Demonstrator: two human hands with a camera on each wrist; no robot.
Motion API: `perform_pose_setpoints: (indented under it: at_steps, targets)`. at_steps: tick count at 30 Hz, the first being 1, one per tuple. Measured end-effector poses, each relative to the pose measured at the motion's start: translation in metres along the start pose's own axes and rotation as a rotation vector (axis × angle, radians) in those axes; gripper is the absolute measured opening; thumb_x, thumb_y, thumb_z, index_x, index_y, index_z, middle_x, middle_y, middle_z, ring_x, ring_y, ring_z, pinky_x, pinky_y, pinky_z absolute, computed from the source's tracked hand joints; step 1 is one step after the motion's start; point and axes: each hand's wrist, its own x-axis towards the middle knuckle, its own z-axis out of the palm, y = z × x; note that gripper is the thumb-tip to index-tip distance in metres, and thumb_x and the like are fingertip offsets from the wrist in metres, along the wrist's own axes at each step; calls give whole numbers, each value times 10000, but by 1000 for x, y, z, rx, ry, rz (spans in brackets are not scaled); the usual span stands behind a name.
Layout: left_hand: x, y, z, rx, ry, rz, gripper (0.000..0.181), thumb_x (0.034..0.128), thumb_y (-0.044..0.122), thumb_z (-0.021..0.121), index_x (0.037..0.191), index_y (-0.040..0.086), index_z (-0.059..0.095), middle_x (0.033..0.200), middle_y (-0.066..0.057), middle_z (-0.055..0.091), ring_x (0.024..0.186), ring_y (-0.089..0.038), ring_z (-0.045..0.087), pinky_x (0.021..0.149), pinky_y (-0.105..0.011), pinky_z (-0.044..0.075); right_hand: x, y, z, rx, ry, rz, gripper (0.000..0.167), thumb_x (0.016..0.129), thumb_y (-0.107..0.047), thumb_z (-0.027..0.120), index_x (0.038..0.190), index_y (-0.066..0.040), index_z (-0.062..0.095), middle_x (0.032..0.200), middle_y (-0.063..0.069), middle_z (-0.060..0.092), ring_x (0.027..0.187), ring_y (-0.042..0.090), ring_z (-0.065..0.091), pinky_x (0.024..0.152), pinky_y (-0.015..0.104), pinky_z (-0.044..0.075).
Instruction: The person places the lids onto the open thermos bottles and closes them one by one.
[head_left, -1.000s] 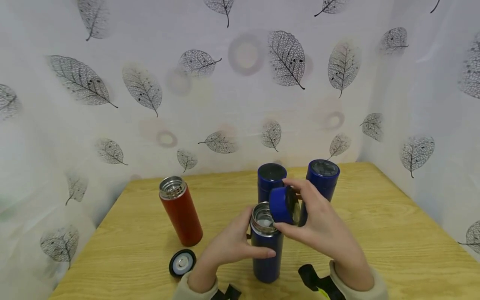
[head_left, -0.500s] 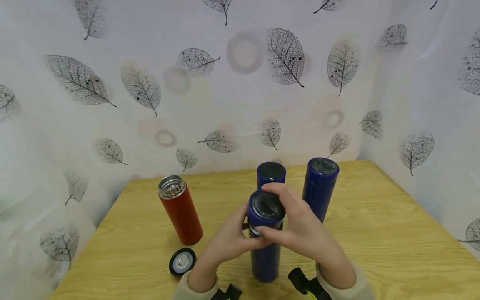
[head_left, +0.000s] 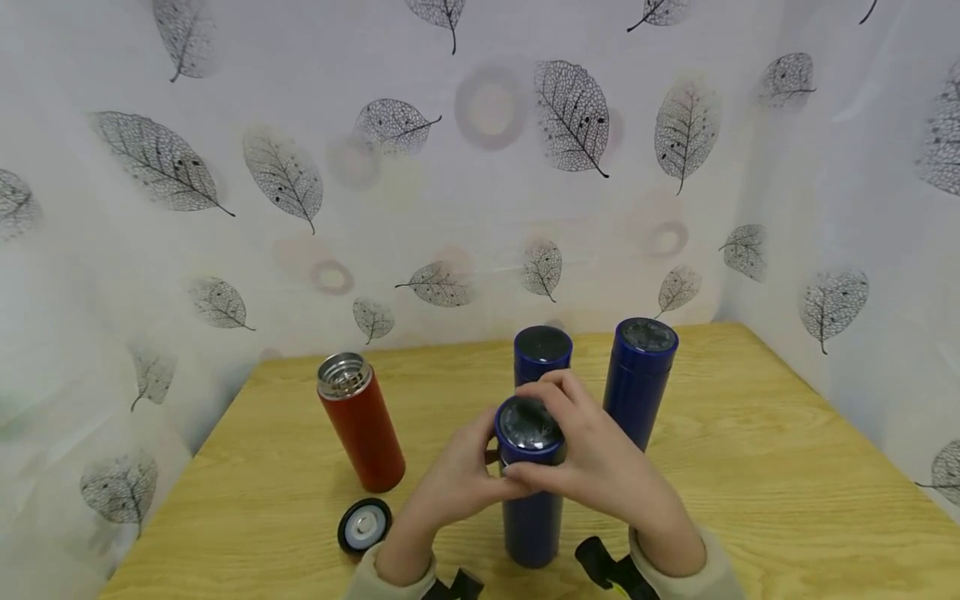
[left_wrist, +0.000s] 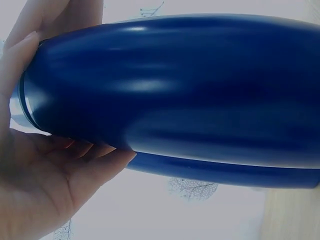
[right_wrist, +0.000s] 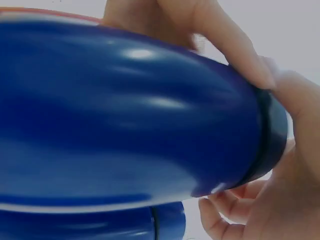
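Note:
A dark blue thermos bottle (head_left: 532, 529) stands upright at the front middle of the table, its blue lid (head_left: 531, 423) with the glossy black top seated on the mouth. My left hand (head_left: 467, 467) grips the bottle's upper body from the left. Round the lid curl the thumb and fingers of my right hand (head_left: 600, 458). In the left wrist view the thermos bottle (left_wrist: 175, 90) fills most of the frame, with fingers on both sides of it. The right wrist view has the lid (right_wrist: 276, 132) under my right hand; a narrow dark line shows between lid and body.
Two more blue thermos bottles stand lidded behind, one (head_left: 543, 346) partly hidden and one (head_left: 640, 387) to the right. At left stands a lidless red thermos bottle (head_left: 367, 433); near it a round lid (head_left: 364, 527) lies underside up on the wooden table (head_left: 787, 500).
My right hand has brought the blue lid from a tilt beside the open mouth down onto the thermos bottle, then lower and level. My left hand keeps its grip.

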Motion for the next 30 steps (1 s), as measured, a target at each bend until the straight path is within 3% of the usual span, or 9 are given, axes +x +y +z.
perform_pose_setpoints:
  at_steps: [3, 5, 10, 15, 19, 25, 28, 30]
  targets:
    - [0, 0, 0, -15, -7, -2, 606, 768, 123, 693, 1287, 95, 381, 1186, -30, 495, 1050, -161, 491, 815, -299, 452, 0, 2, 2, -54, -4, -5, 636, 683, -468, 712, 1180, -131, 500, 1083, 1, 373, 871, 100, 431, 722, 279, 445]
    - [0, 1, 0, -12, -11, 4, 611, 769, 125, 693, 1291, 102, 377, 1186, -26, 496, 1053, -159, 488, 815, -300, 451, 0, 3, 1, -74, -24, -38, 651, 704, -483, 686, 1213, -128, 490, 1151, 29, 373, 956, 126, 422, 757, 297, 444]
    - [0, 1, 0, 6, -19, 6, 634, 772, 143, 693, 1306, 100, 355, 1200, -26, 488, 1065, -153, 485, 822, -298, 446, -2, 8, -6, -12, -139, -149, 582, 790, -322, 662, 1294, -155, 424, 1388, 28, 263, 1221, 215, 309, 870, 392, 410]
    - [1, 1, 1, -24, -21, -23, 612, 779, 136, 683, 1298, 93, 360, 1184, -44, 496, 1039, -159, 508, 811, -296, 455, -4, 12, -13, 19, -208, -226, 528, 847, -210, 608, 1321, -127, 391, 1404, 54, 244, 1219, 234, 329, 879, 406, 400]
    - [3, 3, 2, 0, 3, -37, 623, 764, 160, 701, 1289, 89, 373, 1170, -43, 498, 1020, -162, 516, 781, -288, 469, -4, 12, -14, 9, -183, -185, 570, 816, -270, 639, 1314, -125, 400, 1336, 38, 312, 1146, 188, 399, 862, 371, 413]
    - [1, 5, 4, 32, 30, -65, 640, 744, 181, 721, 1283, 101, 385, 1181, -28, 492, 1034, -173, 501, 776, -310, 474, -3, 4, -4, -107, -72, -49, 718, 708, -546, 630, 1270, -135, 457, 1082, 2, 390, 879, 100, 431, 705, 265, 448]
    - [0, 5, 4, 36, 30, -56, 644, 745, 179, 719, 1287, 113, 379, 1180, -25, 495, 1034, -181, 503, 769, -306, 477, -3, 2, -2, -143, -69, -66, 698, 753, -542, 593, 1306, -153, 421, 1154, 54, 378, 958, 143, 424, 739, 302, 453]
    - [0, 6, 5, 40, 27, -38, 655, 745, 194, 721, 1296, 136, 372, 1170, -18, 502, 1011, -180, 516, 743, -294, 485, -5, 3, -6, -94, -103, -101, 588, 845, -416, 559, 1345, -176, 366, 1294, 86, 316, 1114, 206, 383, 822, 382, 430]
